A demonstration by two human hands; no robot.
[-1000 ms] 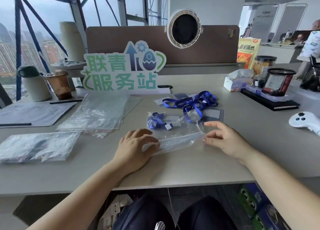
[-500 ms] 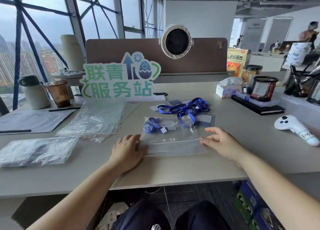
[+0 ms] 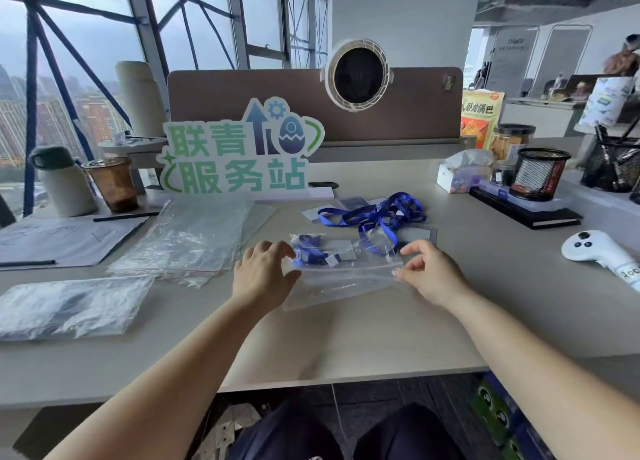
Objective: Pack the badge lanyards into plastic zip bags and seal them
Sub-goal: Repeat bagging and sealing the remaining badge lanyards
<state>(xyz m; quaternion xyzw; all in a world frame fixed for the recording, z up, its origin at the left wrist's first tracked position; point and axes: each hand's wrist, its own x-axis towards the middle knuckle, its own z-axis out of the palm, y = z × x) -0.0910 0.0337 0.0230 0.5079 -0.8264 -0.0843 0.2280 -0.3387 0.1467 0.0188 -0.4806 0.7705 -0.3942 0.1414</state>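
**Desk work: bag taken up at both ends**

Grey desk (image 3: pixel 346 338) runs closest to the person. On it, the left hand (image 3: pixel 265 276) and right hand (image 3: pixel 427 272), which lay flatter half a second ago, now curl and pinch the two ends of the zip bag (image 3: pixel 343 283). They draw its strip taut between them, so sealing looks to be the step in hand. One blue lanyard (image 3: pixel 310 252) sits inside, just beyond the left fingertips. Farther back, the loose lanyards (image 3: pixel 377 212) wait unpacked just past the bag, with spare bags (image 3: pixel 194 238) to their left.
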